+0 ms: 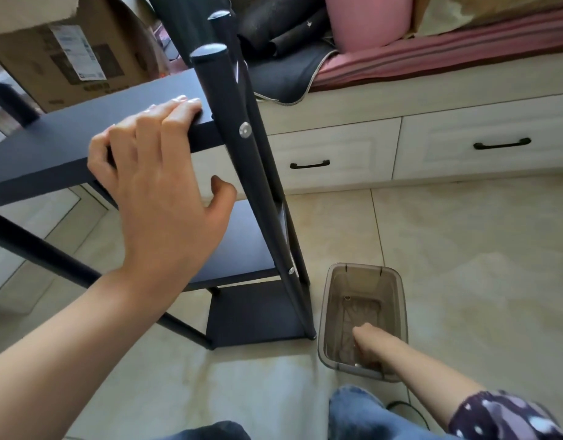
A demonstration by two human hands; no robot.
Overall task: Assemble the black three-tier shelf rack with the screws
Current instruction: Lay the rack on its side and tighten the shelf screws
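Your rack (242,236) stands upright on the tiled floor (464,265), just left of centre: three matte black shelves between round black posts. The near post (235,147) has a flat cap on top and a silver screw (245,130) seated where the top shelf (92,128) meets it; a second screw (291,270) shows lower down at the middle shelf. The bottom shelf sits just off the floor.

Your left hand (159,182) lies over the front edge of the top shelf, its fingers (175,114) spread and gently bent across the surface, the thumb free below the edge beside the post. It steadies the shelf rather than clamping it.

Your right hand (366,344) is down inside the clear bin (400,312), which stands on the floor just right of the rack's foot. Its fingers are hidden by the wrist and the bin wall, so you cannot tell whether they are apart or holding anything. A small ring lies on the bin's bottom near the far end.

Behind the rack runs a white drawer unit (432,144) with black handles, close to the far posts. A cardboard box (67,58) stands at the back left. Bare floor lies to the right of the bin and in front of your knees (356,411).
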